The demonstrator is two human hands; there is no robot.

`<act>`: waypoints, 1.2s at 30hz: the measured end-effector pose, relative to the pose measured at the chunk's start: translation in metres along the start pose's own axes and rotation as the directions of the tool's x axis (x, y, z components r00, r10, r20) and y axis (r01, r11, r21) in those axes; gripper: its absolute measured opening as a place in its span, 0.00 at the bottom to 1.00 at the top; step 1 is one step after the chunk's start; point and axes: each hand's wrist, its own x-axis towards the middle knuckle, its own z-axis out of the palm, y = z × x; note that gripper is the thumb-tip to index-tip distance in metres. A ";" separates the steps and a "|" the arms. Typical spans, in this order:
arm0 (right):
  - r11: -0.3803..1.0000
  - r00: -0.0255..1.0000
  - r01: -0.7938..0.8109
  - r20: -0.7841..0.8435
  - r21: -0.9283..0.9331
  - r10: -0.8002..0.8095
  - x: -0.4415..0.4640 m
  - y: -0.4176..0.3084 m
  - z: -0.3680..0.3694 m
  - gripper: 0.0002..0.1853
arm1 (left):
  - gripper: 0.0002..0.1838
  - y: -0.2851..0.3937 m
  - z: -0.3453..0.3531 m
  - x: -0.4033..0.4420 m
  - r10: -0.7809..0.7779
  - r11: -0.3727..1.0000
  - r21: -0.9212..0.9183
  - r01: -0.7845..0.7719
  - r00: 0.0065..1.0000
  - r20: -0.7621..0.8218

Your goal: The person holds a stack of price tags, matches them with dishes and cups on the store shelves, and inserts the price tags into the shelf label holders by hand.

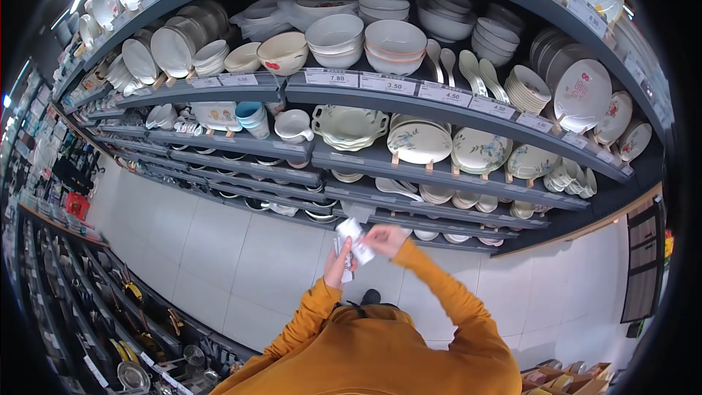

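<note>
My left hand [337, 266] is closed around several white printed paper labels [351, 230] in front of my body. My right hand [386, 240] reaches in from the right, its fingers pinched at the edge of an upper label. The print on the labels is too small to read. Both hands are close together over the aisle floor, in front of the lower shelves.
Grey shelves [439, 168] curve across ahead, holding white bowls [334, 31], plates [583, 95], spoons [472, 73] and a white cup [293, 126]. Price tags line the shelf edges. Racks of kitchen tools [131, 373] stand at the lower left. Pale floor tiles [212, 245] lie below.
</note>
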 end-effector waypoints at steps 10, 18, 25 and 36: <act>0.564 0.650 0.289 -0.274 -0.774 -0.709 -0.017 -0.184 -0.068 0.10 | 0.22 -0.009 0.002 0.006 -0.047 0.969 -0.239 0.067 0.995 0.091; 0.161 0.518 -0.146 -0.214 -0.976 -0.828 0.004 -0.269 -0.144 0.10 | 0.24 -0.008 0.011 -0.005 -0.041 0.978 -0.197 0.074 0.985 0.168; 0.324 0.632 0.062 -0.214 -0.944 -0.745 -0.002 -0.288 -0.159 0.11 | 0.25 -0.005 0.014 -0.007 -0.098 0.961 -0.237 0.141 0.978 0.186; 0.929 0.886 0.257 -0.319 -0.266 -0.336 -0.045 -0.068 -0.063 0.06 | 0.22 0.006 0.036 0.036 -0.115 0.984 -0.112 0.141 0.970 0.212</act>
